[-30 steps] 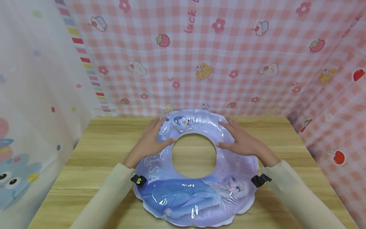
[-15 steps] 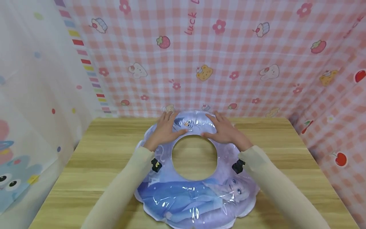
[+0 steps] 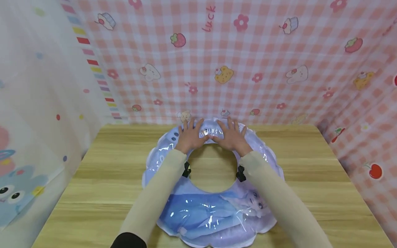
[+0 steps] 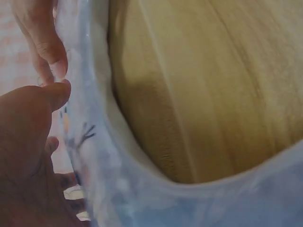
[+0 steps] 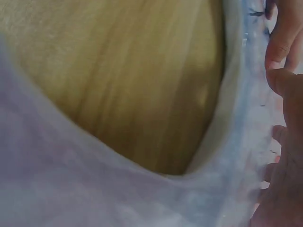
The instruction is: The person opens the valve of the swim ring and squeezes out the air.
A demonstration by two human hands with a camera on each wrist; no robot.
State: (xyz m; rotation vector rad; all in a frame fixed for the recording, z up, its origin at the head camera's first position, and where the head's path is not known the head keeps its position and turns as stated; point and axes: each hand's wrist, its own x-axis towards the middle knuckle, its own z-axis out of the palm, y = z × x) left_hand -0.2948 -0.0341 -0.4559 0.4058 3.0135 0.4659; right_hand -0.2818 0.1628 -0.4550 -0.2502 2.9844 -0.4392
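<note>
An inflated swim ring (image 3: 204, 217), blue and lilac with a printed figure in a blue dress, lies flat with its round hole in the middle. At its far side, my left hand (image 3: 190, 137) rests on the tube with fingers spread. My right hand (image 3: 232, 136) mirrors it just to the right, fingers also spread and pointing away. The tips of both thumbs come together near the hole's far edge. In the left wrist view, the left thumb (image 4: 57, 94) meets the other hand's thumb above the clear plastic (image 4: 109, 156). Part of the ring's print is hidden under the hands and sleeves.
Beneath the ring is a wood-grain table (image 3: 105, 179). A pink checked cloth (image 3: 198, 62) hangs right behind its back edge, with patterned cloth along the left and right sides. Small black wrist cameras (image 3: 241, 174) hang under both cuffs.
Both hands have slid inward along the ring's far side, from its left and right flanks to the top middle, until the thumbs meet. The ring stays in about the same place.
</note>
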